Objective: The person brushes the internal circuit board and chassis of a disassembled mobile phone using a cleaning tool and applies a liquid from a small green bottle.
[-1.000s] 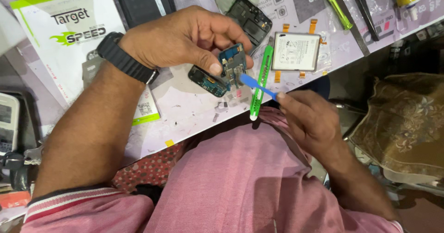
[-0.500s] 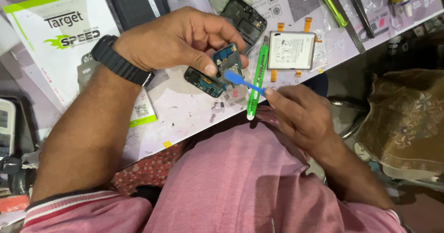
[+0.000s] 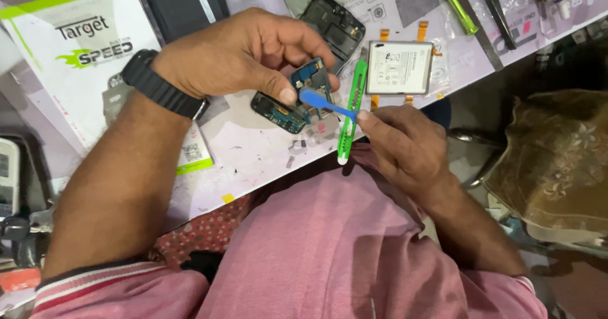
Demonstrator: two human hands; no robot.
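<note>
Head view: one pale work mat [image 3: 253, 161], one white flat battery [image 3: 399, 67], one green plastic strip [image 3: 351, 113]. Left hand [image 3: 240, 56] pinches one small blue circuit board [image 3: 311, 81] over the mat. Right hand [image 3: 405, 145] grips one blue plastic pry tool [image 3: 326, 104], long axis near-horizontal, tip pointing left onto board.

L hand [image 3: 244, 53] pinches blue circuit board [image 3: 310, 78]; R hand [image 3: 405, 145] holds blue pry tool [image 3: 326, 104] tip against it
</note>
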